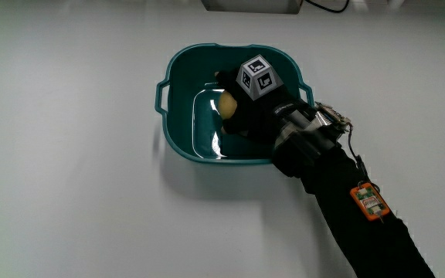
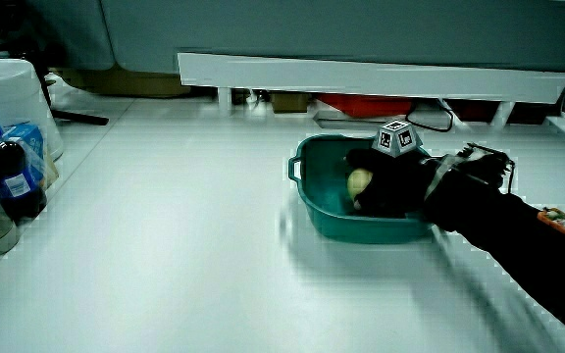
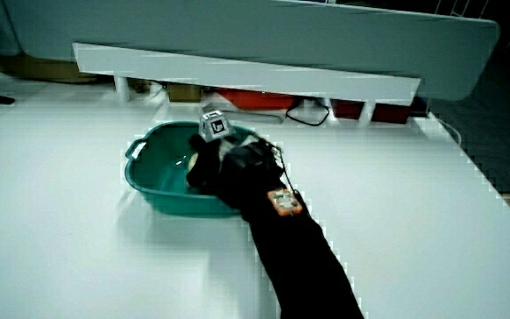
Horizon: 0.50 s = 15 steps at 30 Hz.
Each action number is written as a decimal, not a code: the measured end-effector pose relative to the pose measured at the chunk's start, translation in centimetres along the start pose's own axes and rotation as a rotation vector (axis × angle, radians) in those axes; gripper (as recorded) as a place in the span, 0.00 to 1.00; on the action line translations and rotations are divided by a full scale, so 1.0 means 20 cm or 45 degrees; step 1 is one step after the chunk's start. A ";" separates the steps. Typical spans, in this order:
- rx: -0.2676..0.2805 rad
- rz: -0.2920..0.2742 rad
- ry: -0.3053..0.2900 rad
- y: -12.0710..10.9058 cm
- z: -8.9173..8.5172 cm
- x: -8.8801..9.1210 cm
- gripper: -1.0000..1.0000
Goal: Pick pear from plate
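On the white table (image 1: 68, 193) sat a teal basin (image 1: 178, 139) with two handles, serving as the plate. Inside it the hand (image 1: 257, 108) reached down, fingers (image 2: 366, 201) curled around the pale pear (image 1: 228, 103) on the basin's floor. Judging by its look, the pear was light, firm and smooth, easily bruised; best held around its widest part.

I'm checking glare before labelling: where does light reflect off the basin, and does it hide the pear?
Main view: bright streaks on the basin floor beside the pear, which stays visible under the hand. In a side view the hand hides the pear.
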 end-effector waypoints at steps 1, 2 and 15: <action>-0.004 -0.011 -0.007 0.01 -0.01 0.00 0.68; 0.014 -0.004 -0.011 0.00 0.00 0.00 0.71; 0.030 0.025 0.066 0.00 -0.02 0.03 1.00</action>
